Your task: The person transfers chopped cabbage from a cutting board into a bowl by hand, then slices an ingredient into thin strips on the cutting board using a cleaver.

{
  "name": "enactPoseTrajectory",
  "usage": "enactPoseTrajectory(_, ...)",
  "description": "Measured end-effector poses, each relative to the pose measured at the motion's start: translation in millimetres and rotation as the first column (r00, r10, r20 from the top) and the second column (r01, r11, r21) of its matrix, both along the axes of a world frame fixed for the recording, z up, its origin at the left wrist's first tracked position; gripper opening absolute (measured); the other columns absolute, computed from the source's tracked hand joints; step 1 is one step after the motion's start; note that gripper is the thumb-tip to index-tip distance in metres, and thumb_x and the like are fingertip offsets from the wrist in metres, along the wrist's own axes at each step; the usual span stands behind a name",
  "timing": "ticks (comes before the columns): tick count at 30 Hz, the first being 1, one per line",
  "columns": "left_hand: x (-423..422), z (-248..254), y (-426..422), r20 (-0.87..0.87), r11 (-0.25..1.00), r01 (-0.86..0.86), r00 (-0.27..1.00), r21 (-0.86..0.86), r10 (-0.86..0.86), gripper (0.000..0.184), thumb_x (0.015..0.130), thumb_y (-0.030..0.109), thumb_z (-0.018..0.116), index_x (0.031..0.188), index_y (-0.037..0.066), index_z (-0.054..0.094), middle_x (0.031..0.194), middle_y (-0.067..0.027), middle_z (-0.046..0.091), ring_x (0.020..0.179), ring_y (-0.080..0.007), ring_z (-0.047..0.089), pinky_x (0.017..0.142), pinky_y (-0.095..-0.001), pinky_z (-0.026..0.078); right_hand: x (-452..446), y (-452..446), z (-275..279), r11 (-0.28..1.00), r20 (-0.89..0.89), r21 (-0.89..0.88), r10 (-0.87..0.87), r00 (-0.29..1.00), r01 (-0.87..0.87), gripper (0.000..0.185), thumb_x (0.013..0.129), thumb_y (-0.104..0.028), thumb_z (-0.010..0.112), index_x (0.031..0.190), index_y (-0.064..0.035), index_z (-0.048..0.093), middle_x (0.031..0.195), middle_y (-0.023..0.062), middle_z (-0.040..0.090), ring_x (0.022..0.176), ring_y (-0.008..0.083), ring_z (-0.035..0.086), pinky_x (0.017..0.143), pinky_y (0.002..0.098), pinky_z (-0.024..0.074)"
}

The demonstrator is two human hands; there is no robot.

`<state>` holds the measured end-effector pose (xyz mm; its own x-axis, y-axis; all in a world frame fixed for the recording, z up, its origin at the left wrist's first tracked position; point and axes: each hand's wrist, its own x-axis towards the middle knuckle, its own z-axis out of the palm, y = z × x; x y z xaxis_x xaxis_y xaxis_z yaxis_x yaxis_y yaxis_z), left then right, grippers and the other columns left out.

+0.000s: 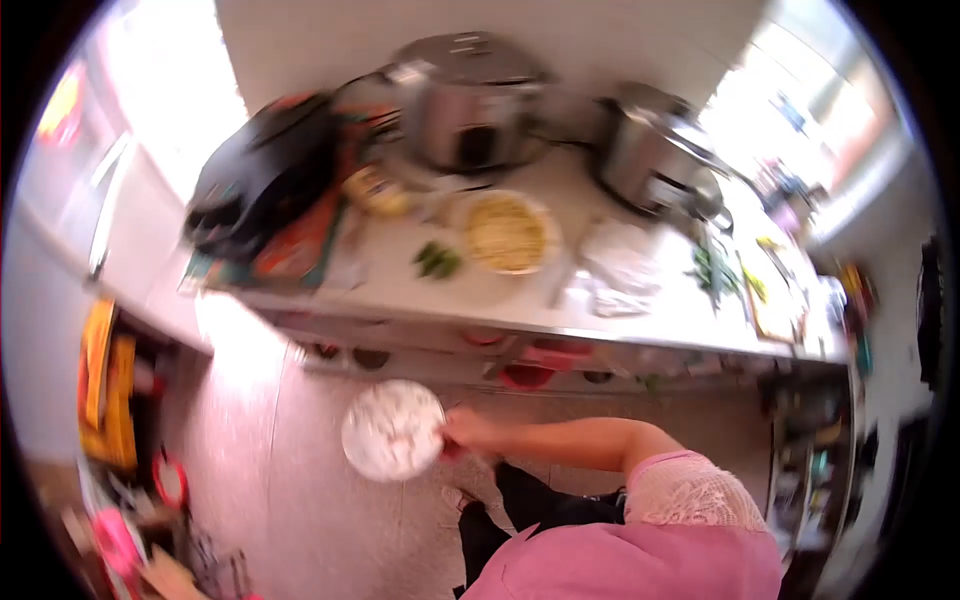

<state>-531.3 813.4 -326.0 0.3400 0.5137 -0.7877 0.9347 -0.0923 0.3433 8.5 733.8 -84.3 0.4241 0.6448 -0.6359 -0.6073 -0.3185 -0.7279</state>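
My right hand (466,430) is closed on the right rim of a round white plate (372,402), holding it out over the floor in front of my legs. Pale white pieces (400,440) lie spread across the plate; blur hides what they are. Above it, on the white counter (400,290), stands a round dish (548,245) filled with yellow food (507,232). A small bunch of green leaves (437,261) lies left of that dish. My left hand does not show clearly anywhere in this view.
Two silver cookers (470,110) (650,160) stand at the counter's back. A black bag-like object (265,180) sits at its left, crumpled white plastic (620,260) and greens (712,270) farther right. Red basins (540,365) are under the counter. A pink object (117,540) is lower left.
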Motion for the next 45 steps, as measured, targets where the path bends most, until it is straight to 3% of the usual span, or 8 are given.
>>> enactPoseTrajectory(5, 153.0, 32.3, 99.3, 0.285, 0.990, -0.109, 0.949, -0.090, 0.130, 0.027, 0.089, 0.030, 0.046, 0.083, 0.007, 0.059, 0.069, -0.0039, 0.059, 0.062, -0.0182, 0.057, 0.056, -0.0332, 0.045, -72.4, -203.1, 81.1, 0.986, 0.111, -0.068, -0.145, 0.983, 0.153, 0.023, 0.086, -0.017, 0.052, 0.086, 0.0030, 0.063, 0.069, 0.0104, 0.064, 0.058, 0.0179, 0.063, 0.053, 0.0309, 0.0527)
enactPoseTrajectory(9, 274.4, 90.5, 44.0, 0.493, 0.976, 0.051, 0.868, -0.213, 0.062, 0.023, 0.089, 0.027, 0.055, 0.087, 0.005, 0.060, 0.071, -0.0025, 0.058, 0.061, -0.0148, 0.056, 0.054, -0.0284, 0.046, -127.4, -339.1, 122.1, 0.900, 0.421, -0.205, -0.274, 0.865, 0.385, 0.025, 0.086, -0.018, 0.053, 0.082, 0.0041, 0.064, 0.066, 0.0097, 0.063, 0.056, 0.0146, 0.062, 0.052, 0.0292, 0.0503)
enactPoseTrajectory(15, 385.5, 220.6, -215.3, 0.551, 0.851, 0.403, 0.817, -0.336, -0.169, 0.023, 0.091, 0.020, 0.053, 0.104, 0.003, 0.061, 0.091, -0.0058, 0.063, 0.076, -0.0115, 0.060, 0.061, -0.0212, 0.047, -209.7, -530.7, 127.6, 0.537, 0.301, -0.059, -0.794, 0.528, 0.842, 0.017, 0.085, -0.011, 0.058, 0.075, 0.0023, 0.059, 0.067, 0.0071, 0.063, 0.056, 0.0153, 0.062, 0.052, 0.0301, 0.0531)
enactPoseTrajectory(26, 513.1, 276.9, -469.3, 0.758, 0.523, 0.849, 0.388, -0.074, -0.524, 0.020, 0.089, 0.013, 0.055, 0.102, 0.000, 0.063, 0.089, -0.0037, 0.064, 0.080, -0.0107, 0.060, 0.073, -0.0244, 0.048, -261.2, -761.8, 128.8, -0.242, 0.381, 0.077, -0.889, -0.253, 0.967, 0.014, 0.082, -0.005, 0.047, 0.082, 0.0035, 0.058, 0.069, 0.0141, 0.063, 0.051, 0.0225, 0.063, 0.043, 0.0345, 0.0542)
enactPoseTrajectory(36, 644.0, 322.2, -586.9, 0.840, 0.466, 0.875, 0.149, 0.134, -0.522, 0.017, 0.087, 0.010, 0.055, 0.098, 0.000, 0.063, 0.094, -0.0099, 0.064, 0.089, -0.0185, 0.061, 0.080, -0.0282, 0.047, -291.2, -917.1, 119.8, -0.501, 0.516, -0.171, -0.779, -0.356, 0.848, 0.030, 0.082, -0.015, 0.048, 0.099, 0.0091, 0.054, 0.080, 0.0170, 0.062, 0.058, 0.0254, 0.063, 0.043, 0.0328, 0.0542)
enactPoseTrajectory(38, 670.0, 340.2, -603.6, 0.828, 0.456, 0.864, 0.087, 0.215, -0.555, 0.016, 0.087, 0.009, 0.055, 0.099, -0.001, 0.062, 0.094, -0.0101, 0.063, 0.088, -0.0189, 0.061, 0.080, -0.0290, 0.047, -295.5, -941.4, 116.4, -0.553, 0.536, -0.448, -0.795, -0.284, 0.703, 0.032, 0.082, -0.012, 0.047, 0.101, 0.0129, 0.051, 0.078, 0.0208, 0.061, 0.058, 0.0294, 0.064, 0.041, 0.0368, 0.0546)
enactPoseTrajectory(42, 720.6, 352.5, -647.2, 0.862, 0.522, 0.829, 0.103, 0.202, -0.497, 0.016, 0.088, 0.005, 0.055, 0.102, -0.001, 0.061, 0.095, -0.0085, 0.062, 0.085, -0.0155, 0.061, 0.077, -0.0264, 0.048, -302.5, -1034.4, 104.2, -0.480, 0.464, -0.655, -0.865, -0.191, 0.584, 0.032, 0.081, -0.009, 0.046, 0.103, 0.0139, 0.049, 0.073, 0.0251, 0.061, 0.053, 0.0319, 0.063, 0.040, 0.0411, 0.0545)
enactPoseTrajectory(45, 742.0, 357.6, -693.4, 0.889, 0.583, 0.799, 0.151, 0.148, -0.433, 0.017, 0.089, 0.005, 0.054, 0.104, -0.002, 0.060, 0.095, -0.0080, 0.062, 0.085, -0.0145, 0.060, 0.077, -0.0258, 0.048, -263.6, -1149.3, 117.1, -0.547, 0.519, -0.570, -0.818, -0.247, 0.613, 0.027, 0.079, -0.006, 0.047, 0.100, 0.0094, 0.053, 0.067, 0.0213, 0.060, 0.047, 0.0310, 0.061, 0.041, 0.0435, 0.0541)
